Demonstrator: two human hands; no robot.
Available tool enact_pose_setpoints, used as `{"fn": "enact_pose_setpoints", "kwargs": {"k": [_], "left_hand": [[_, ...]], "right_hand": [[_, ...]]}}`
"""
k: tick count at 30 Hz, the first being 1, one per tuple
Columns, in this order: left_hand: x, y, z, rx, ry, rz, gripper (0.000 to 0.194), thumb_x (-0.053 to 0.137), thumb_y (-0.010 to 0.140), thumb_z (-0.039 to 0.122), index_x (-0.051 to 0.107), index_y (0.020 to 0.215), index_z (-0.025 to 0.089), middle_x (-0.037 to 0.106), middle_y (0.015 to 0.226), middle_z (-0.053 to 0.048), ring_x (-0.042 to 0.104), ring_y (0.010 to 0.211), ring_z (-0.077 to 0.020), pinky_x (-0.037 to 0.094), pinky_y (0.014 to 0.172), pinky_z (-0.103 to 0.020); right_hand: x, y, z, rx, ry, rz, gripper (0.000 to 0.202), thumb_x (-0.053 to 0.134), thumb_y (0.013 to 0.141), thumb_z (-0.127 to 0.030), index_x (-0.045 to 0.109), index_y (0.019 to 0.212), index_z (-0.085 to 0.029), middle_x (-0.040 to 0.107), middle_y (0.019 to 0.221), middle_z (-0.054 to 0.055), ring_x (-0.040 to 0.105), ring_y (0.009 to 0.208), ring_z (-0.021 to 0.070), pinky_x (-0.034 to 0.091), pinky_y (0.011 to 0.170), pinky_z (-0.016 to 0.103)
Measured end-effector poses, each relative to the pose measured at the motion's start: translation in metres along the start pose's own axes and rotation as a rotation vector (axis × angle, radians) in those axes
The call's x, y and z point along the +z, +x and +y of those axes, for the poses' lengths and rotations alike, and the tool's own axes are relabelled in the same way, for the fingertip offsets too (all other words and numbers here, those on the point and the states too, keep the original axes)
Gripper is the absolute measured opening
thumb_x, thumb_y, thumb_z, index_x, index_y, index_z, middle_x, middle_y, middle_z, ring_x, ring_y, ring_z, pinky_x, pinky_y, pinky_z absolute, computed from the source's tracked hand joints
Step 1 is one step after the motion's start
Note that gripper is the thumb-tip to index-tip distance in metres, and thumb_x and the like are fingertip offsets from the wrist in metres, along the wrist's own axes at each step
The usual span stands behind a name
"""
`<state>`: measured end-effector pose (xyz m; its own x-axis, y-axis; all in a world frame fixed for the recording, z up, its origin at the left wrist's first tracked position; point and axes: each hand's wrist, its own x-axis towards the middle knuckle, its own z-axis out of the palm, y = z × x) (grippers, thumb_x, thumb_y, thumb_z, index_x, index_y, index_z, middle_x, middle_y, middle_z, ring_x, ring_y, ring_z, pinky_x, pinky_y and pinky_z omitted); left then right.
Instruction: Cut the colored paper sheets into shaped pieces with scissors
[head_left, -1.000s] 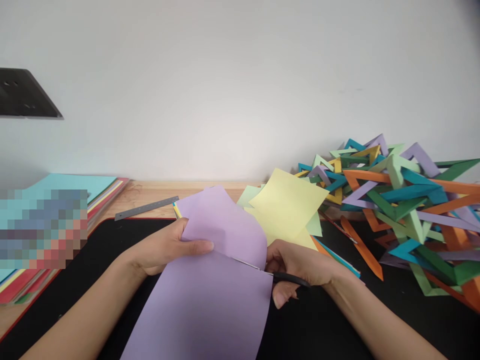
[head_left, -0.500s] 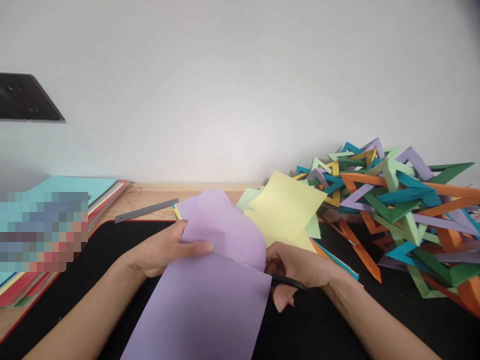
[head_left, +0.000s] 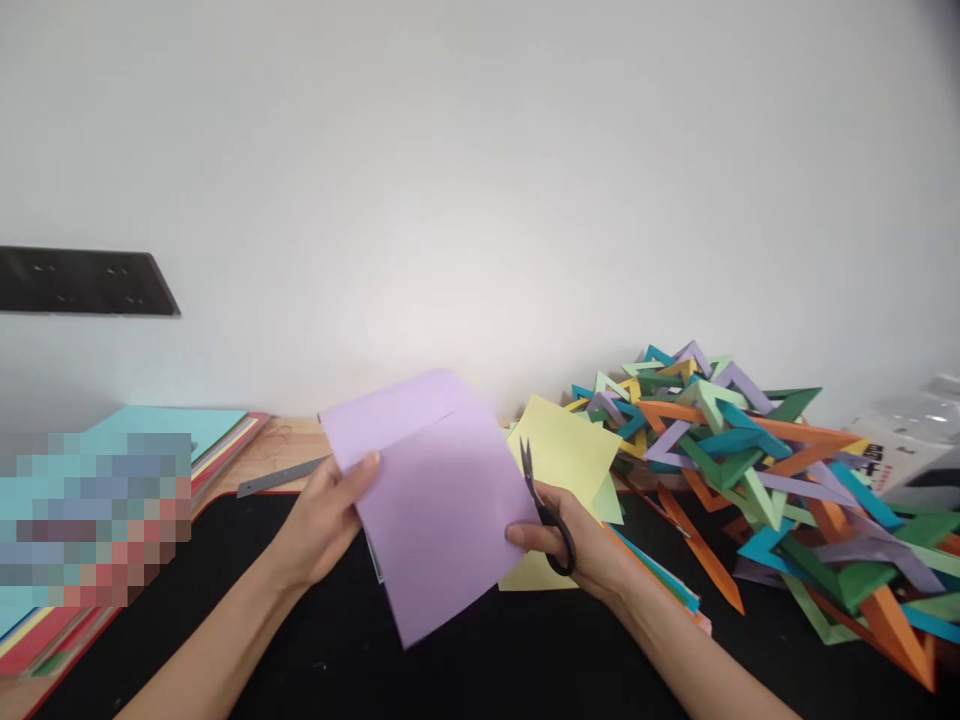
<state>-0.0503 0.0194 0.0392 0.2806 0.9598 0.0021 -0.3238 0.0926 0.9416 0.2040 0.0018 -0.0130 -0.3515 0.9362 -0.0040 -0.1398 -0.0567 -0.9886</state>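
Observation:
Purple paper (head_left: 442, 510) is held up in front of me at the centre, with a second purple part behind its upper edge. My left hand (head_left: 330, 520) pinches its left side, thumb on the front face. On the right edge, my right hand (head_left: 559, 535) grips the paper between thumb and fingers. Black scissors (head_left: 553, 520) hang on that same hand, their blades pointing up beside the paper. Yellow sheets (head_left: 566, 450) lie behind my right hand, partly over light green paper.
A stack of coloured sheets (head_left: 176, 432) lies at the left, near a metal ruler (head_left: 277, 477). Many folded paper strips (head_left: 750, 450) pile up at the right. An orange strip (head_left: 701, 550) lies on the black mat (head_left: 300, 650).
The purple paper has been raised and turned, and its slit no longer has the scissors in it. The scissors now point up, and my right hand has taken hold of the paper's edge.

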Motion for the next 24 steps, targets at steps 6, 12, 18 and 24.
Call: {"fn": "enact_pose_setpoints", "kwargs": {"k": [6, 12, 18, 24], "left_hand": [[-0.006, -0.001, 0.002, 0.094, -0.401, -0.474, 0.062, 0.061, 0.068, 0.068, 0.066, 0.114, 0.028, 0.062, 0.126, -0.004, 0.053, 0.118, -0.0311, 0.048, 0.092, -0.041], [-0.015, 0.013, -0.008, -0.139, -0.429, -0.414, 0.019, 0.058, 0.085, 0.008, 0.075, 0.083, 0.016, 0.077, 0.082, -0.003, 0.070, 0.076, -0.0151, 0.055, 0.072, -0.020], [-0.012, 0.012, -0.020, -0.317, -0.384, -0.509, 0.035, 0.063, 0.083, 0.034, 0.067, 0.111, 0.015, 0.073, 0.100, -0.016, 0.069, 0.086, -0.0370, 0.057, 0.066, -0.054], [-0.044, 0.016, -0.027, -0.131, -0.569, -0.352, 0.018, 0.058, 0.085, 0.011, 0.074, 0.085, 0.019, 0.077, 0.087, -0.002, 0.070, 0.082, -0.0182, 0.055, 0.078, -0.026]], "right_hand": [[-0.015, 0.003, -0.007, -0.042, -0.025, -0.019, 0.044, 0.080, 0.062, -0.041, 0.064, 0.092, -0.014, 0.066, 0.079, 0.004, 0.059, 0.072, 0.0178, 0.045, 0.065, 0.027], [-0.032, 0.002, -0.008, 0.060, -0.135, -0.134, 0.036, 0.082, 0.060, -0.034, 0.067, 0.084, -0.012, 0.064, 0.074, 0.003, 0.057, 0.065, 0.0151, 0.044, 0.060, 0.025], [-0.047, 0.003, -0.006, 0.071, -0.202, -0.108, 0.032, 0.079, 0.066, -0.032, 0.065, 0.089, -0.015, 0.062, 0.078, 0.001, 0.056, 0.070, 0.0144, 0.045, 0.066, 0.025], [-0.051, -0.005, -0.017, 0.163, -0.267, -0.216, 0.030, 0.082, 0.058, -0.029, 0.067, 0.078, -0.014, 0.060, 0.069, 0.000, 0.055, 0.062, 0.0137, 0.043, 0.056, 0.022]]}}
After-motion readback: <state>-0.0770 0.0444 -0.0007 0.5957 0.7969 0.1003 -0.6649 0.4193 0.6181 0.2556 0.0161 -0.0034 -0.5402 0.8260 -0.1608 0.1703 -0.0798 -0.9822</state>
